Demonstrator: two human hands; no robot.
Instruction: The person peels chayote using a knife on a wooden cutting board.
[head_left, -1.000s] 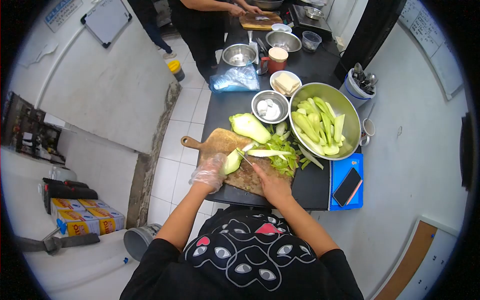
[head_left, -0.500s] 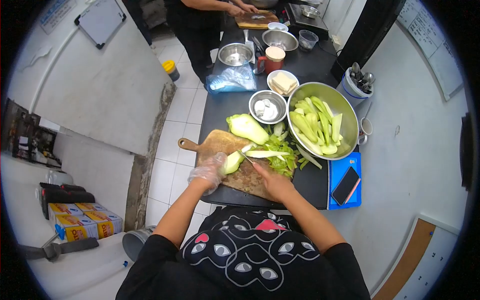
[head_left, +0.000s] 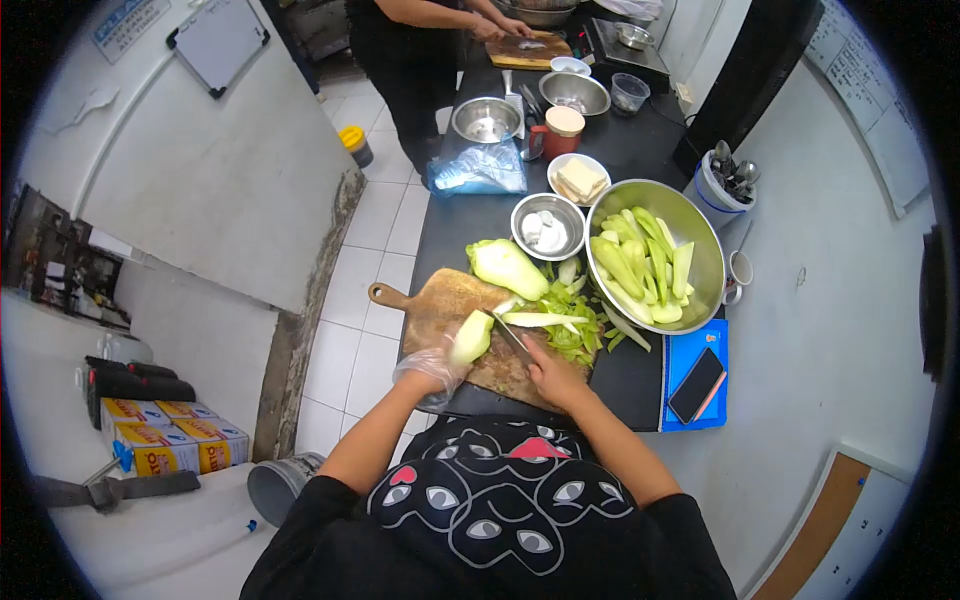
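Note:
In my left hand [head_left: 430, 374], covered by a clear plastic glove, is a peeled pale green papaya piece [head_left: 471, 338], held over the wooden cutting board [head_left: 440, 295]. My right hand [head_left: 555, 374] is closed around a knife [head_left: 512, 337]; its blade points up and left, its tip close to the held piece. A larger papaya piece [head_left: 507, 267] lies at the board's far edge. Green peelings [head_left: 572, 335] and pale strips are heaped at the board's right side. Beyond, a large steel bowl [head_left: 712, 262] holds several long papaya pieces.
A small steel bowl [head_left: 519, 235] with white contents touches the large bowl. Behind stand a plate of pale slices [head_left: 578, 179], a red mug [head_left: 562, 138] and a blue plastic bag [head_left: 480, 170]. A phone [head_left: 697, 384] lies at right. Another person's hands [head_left: 503, 27] work at the far end.
The papaya piece in my left hand has turned more upright. The knife has drawn back a little from it, and its blade now shows more fully. The whole view has shifted slightly.

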